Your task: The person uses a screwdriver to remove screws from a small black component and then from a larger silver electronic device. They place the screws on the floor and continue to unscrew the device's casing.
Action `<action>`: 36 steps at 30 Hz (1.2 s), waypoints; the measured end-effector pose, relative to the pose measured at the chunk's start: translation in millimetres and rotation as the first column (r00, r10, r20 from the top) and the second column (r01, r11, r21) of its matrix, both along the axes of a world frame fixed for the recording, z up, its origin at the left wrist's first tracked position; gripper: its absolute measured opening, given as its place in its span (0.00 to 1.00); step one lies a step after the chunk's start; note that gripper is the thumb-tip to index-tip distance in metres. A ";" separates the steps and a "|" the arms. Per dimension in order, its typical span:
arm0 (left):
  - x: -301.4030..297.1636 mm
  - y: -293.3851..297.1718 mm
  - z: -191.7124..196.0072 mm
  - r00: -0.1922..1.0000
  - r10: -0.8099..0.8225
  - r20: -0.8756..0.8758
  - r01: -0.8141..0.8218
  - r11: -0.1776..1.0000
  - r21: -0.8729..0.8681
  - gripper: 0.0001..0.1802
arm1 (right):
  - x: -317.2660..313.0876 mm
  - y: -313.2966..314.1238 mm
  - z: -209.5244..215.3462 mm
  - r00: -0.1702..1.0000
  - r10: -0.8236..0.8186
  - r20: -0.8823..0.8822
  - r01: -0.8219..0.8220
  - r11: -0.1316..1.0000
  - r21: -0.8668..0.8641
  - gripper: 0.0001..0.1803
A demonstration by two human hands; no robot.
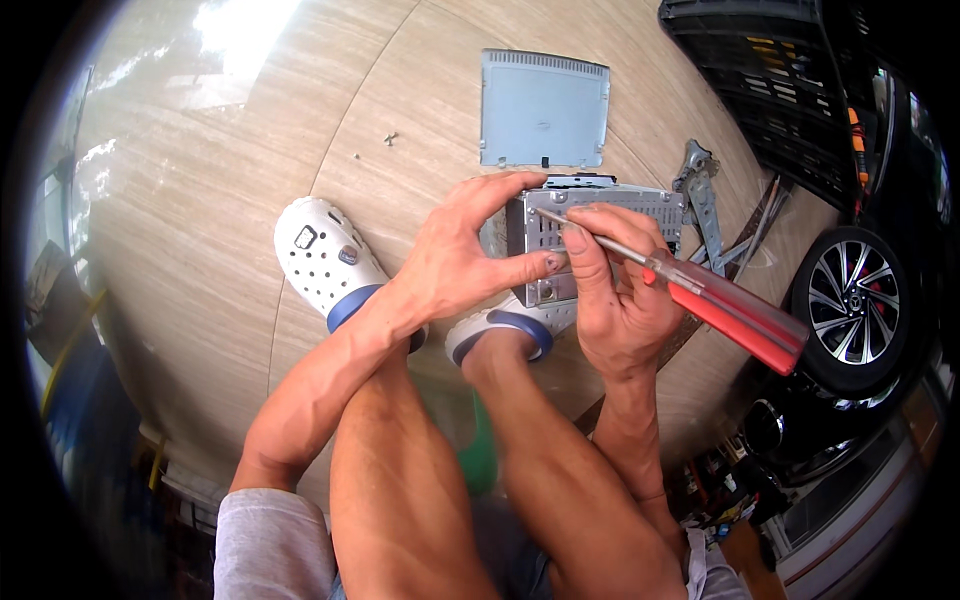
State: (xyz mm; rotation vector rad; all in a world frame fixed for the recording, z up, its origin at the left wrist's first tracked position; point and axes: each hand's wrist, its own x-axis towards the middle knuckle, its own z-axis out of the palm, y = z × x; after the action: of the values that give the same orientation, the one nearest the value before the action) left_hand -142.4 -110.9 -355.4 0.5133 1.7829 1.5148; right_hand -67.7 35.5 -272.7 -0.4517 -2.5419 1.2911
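A silver slotted metal case of an electronic unit stands on edge between my shoes, one perforated side turned up toward me. My left hand grips its left end, the fingers over the far edge and the thumb on the near side. In my right hand is a screwdriver with a clear and red handle, its shaft pinched between thumb and fingers. The screwdriver's tip meets the case near its upper left corner; whether a screw sits there is too small to tell. Beyond the case lies a flat grey metal cover plate.
Several small screws lie on the tiled floor at the far left. Metal brackets rest right of the case. A black plastic crate stands at the far right, near a car wheel. White clogs flank the work.
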 end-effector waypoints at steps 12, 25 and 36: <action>-0.8 -1.2 0.4 1.000 -0.009 0.003 0.009 1.000 -0.007 0.42 | -0.3 -0.3 1.1 1.000 0.030 0.001 -0.030 0.998 0.061 0.09; 0.2 -1.1 1.2 0.998 0.028 -0.055 -0.028 1.000 0.005 0.41 | -12.6 -4.7 15.9 0.986 0.063 0.155 -0.093 0.975 0.200 0.08; -3.8 6.2 -3.3 0.854 0.175 -0.489 -0.108 0.981 0.161 0.17 | -19.2 6.2 10.0 0.976 0.217 0.011 -0.213 0.946 0.244 0.12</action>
State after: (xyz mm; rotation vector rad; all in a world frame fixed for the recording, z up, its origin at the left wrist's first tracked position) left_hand -146.2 -104.6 -358.7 0.9294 2.1624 1.7157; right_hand -86.9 41.7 -262.8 -0.1148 -2.7496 1.0196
